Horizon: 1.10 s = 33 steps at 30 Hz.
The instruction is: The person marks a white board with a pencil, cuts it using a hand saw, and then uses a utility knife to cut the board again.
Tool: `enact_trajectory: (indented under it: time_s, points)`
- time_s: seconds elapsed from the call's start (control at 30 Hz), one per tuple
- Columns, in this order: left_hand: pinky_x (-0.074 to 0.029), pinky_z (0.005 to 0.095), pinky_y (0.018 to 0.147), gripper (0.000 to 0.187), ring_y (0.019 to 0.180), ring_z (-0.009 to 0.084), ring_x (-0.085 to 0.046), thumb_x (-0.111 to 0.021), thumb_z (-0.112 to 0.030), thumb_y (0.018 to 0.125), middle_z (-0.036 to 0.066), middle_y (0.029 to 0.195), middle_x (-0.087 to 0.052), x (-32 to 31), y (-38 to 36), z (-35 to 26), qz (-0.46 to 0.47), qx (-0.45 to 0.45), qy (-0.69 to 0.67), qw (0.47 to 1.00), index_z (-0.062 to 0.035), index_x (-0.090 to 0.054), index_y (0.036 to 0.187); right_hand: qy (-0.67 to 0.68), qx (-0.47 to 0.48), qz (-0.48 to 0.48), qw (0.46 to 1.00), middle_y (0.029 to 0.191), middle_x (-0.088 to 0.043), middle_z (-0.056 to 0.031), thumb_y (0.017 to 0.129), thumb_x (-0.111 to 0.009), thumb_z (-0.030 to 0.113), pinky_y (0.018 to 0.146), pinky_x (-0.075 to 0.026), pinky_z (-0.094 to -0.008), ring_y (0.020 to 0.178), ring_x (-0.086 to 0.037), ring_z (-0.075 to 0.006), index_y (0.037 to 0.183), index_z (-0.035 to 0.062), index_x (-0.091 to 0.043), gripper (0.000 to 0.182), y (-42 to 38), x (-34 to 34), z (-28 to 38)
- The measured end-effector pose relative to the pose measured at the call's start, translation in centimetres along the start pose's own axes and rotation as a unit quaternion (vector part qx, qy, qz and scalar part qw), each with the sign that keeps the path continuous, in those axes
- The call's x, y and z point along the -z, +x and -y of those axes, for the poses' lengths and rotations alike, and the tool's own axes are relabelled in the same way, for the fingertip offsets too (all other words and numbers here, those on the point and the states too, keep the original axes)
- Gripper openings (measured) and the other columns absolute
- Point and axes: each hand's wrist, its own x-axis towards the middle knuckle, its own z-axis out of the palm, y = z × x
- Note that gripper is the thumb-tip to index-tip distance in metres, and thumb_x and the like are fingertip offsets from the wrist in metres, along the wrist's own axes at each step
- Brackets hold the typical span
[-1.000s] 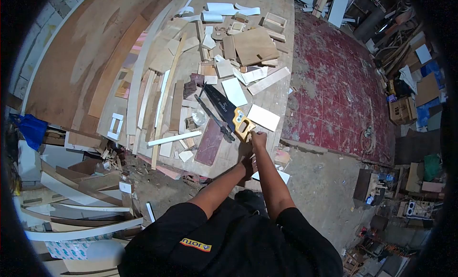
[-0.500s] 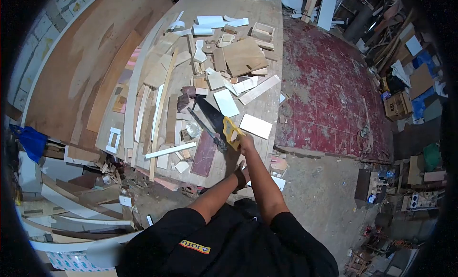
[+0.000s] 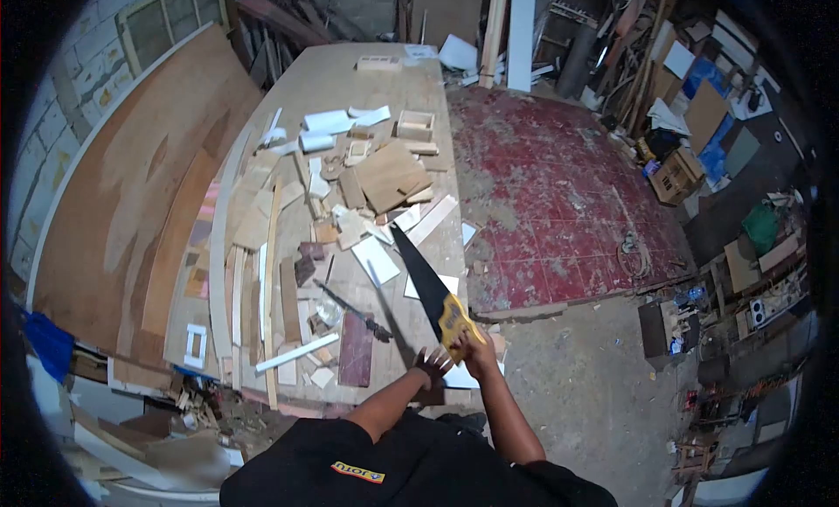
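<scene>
Saw handling appears in hand: right hand (image 3: pixel 478 351) grips saw (image 3: pixel 423 276); left hand (image 3: pixel 432 365), fingers spread, near saw handle.

Reaching forward with both bare forearms (image 3: pixel 507 415), converging; gripping tightly with bare right hand (image 3: pixel 477 353); splaying bare left hand (image 3: pixel 432 364) just beside, angled inward.

The person wears a black shirt (image 3: pixel 419 463), and its sleeves are short. At about 9 o'clock from the middle of the visible cloth, there is a small yellow label (image 3: pixel 358 472) with red edging and dark letters, seemingly "JOTU".
</scene>
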Motion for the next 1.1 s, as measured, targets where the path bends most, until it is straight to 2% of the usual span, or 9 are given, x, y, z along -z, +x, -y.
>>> enact_trajectory:
  time_s: [0.07, 0.17, 0.2, 0.27, 0.47, 0.57, 0.67, 0.77, 1.1]
  points:
    - [-0.01, 0.0757, 0.111, 0.104, 0.154, 0.0386, 0.0, -0.066, -0.032, 0.08, 0.013, 0.168, 0.001, 0.0, -1.1, -0.3, -0.05, -0.004, -0.017, 0.999, -0.0185, -0.003, 0.161, 0.013, 0.037, -0.023, 0.999, 0.086, -0.055, -0.0029, 0.096, -0.058, 0.005, 0.076, -0.054, -0.0357, 0.076, -0.058, -0.0171, 0.108, 0.0044, -0.054, 0.012, -2.5, 3.1, 0.9]
    - [-0.005, 0.0744, 0.113, 0.112, 0.154, 0.0378, 0.004, -0.073, -0.046, 0.082, 0.012, 0.168, 0.004, 0.6, -0.9, -0.3, 0.019, -0.003, -0.015, 1.0, -0.0189, 0.002, 0.16, 0.031, 0.099, -0.047, 0.994, 0.083, -0.053, -0.0027, 0.093, -0.057, 0.001, 0.074, -0.053, -0.0356, 0.074, -0.056, -0.0174, 0.099, 0.0065, -0.051, 0.009, -5.8, 5.4, 1.8]
    - [-0.005, 0.0751, 0.113, 0.115, 0.154, 0.0379, 0.003, -0.076, -0.051, 0.079, 0.012, 0.168, 0.003, -0.5, -0.9, -0.1, -0.07, -0.012, -0.048, 0.996, -0.0184, -0.001, 0.16, 0.032, 0.106, -0.046, 0.993, 0.083, -0.053, -0.0027, 0.093, -0.057, 0.001, 0.074, -0.053, -0.0356, 0.074, -0.056, -0.0174, 0.099, 0.0065, -0.051, 0.009, -6.4, 5.8, 1.8]
    - [-0.005, 0.075, 0.113, 0.115, 0.154, 0.0377, 0.003, -0.076, -0.051, 0.079, 0.011, 0.168, 0.003, -0.5, -1.5, -0.3, -0.089, -0.014, -0.054, 0.994, -0.0184, -0.001, 0.16, 0.028, 0.131, -0.122, 0.983, 0.081, -0.052, -0.0027, 0.089, -0.056, -0.002, 0.072, -0.052, -0.0353, 0.072, -0.056, -0.0175, 0.095, 0.0077, -0.049, 0.013, -7.6, 7.0, 1.4]
    - [-0.005, 0.079, 0.109, 0.117, 0.154, 0.038, 0.003, -0.077, -0.05, 0.078, 0.01, 0.168, 0.005, 0.2, -1.5, -1.0, -0.083, 0.011, -0.041, 0.996, -0.0191, 0.0, 0.16, -0.023, 0.146, -0.151, 0.977, 0.084, -0.054, -0.0062, 0.081, -0.049, -0.009, 0.073, -0.051, -0.0355, 0.075, -0.057, -0.0207, 0.09, 0.0059, -0.049, 0.018, -9.7, 10.1, -0.4]
    - [-0.004, 0.0808, 0.108, 0.114, 0.153, 0.0393, 0.005, -0.076, -0.043, 0.08, 0.012, 0.168, 0.007, 0.5, -1.7, -2.1, -0.077, 0.035, -0.048, 0.995, -0.02, 0.0, 0.16, -0.069, 0.137, -0.164, 0.974, 0.083, -0.055, -0.0056, 0.079, -0.05, -0.007, 0.07, -0.05, -0.0331, 0.074, -0.058, -0.0185, 0.089, 0.0065, -0.05, 0.017, -10.8, 10.4, -0.8]
    - [0.0, 0.0812, 0.107, 0.099, 0.153, 0.0402, 0.009, -0.064, -0.019, 0.082, 0.015, 0.167, 0.012, 0.4, -1.7, -3.2, -0.076, 0.088, -0.083, 0.99, -0.0199, -0.004, 0.161, -0.174, 0.094, -0.173, 0.965, 0.086, -0.058, -0.0039, 0.079, -0.05, -0.007, 0.071, -0.051, -0.0299, 0.075, -0.058, -0.0157, 0.089, 0.0083, -0.05, 0.018, -12.4, 10.7, -1.2]
    - [0.001, 0.0807, 0.107, 0.096, 0.153, 0.04, 0.01, -0.062, -0.017, 0.083, 0.014, 0.167, 0.012, -0.3, -0.9, -3.8, -0.1, 0.121, -0.081, 0.984, -0.0201, -0.007, 0.161, -0.191, 0.134, -0.186, 0.954, 0.083, -0.057, -0.0006, 0.079, -0.053, -0.007, 0.064, -0.045, -0.0242, 0.073, -0.056, -0.0111, 0.092, 0.007, -0.056, 0.02, -14.1, 10.8, -2.3]
    - [0.004, 0.0845, 0.102, 0.112, 0.15, 0.0455, 0.018, -0.073, -0.039, 0.081, 0.02, 0.164, 0.018, -1.5, 0.6, -5.4, -0.102, 0.19, -0.108, 0.97, -0.0181, 0.003, 0.161, -0.298, 0.161, -0.169, 0.925, 0.09, -0.063, -0.0034, 0.081, -0.05, -0.008, 0.079, -0.049, -0.0274, 0.085, -0.06, -0.0132, 0.102, 0.0014, -0.06, 0.025, -20.3, 14.3, -4.0]
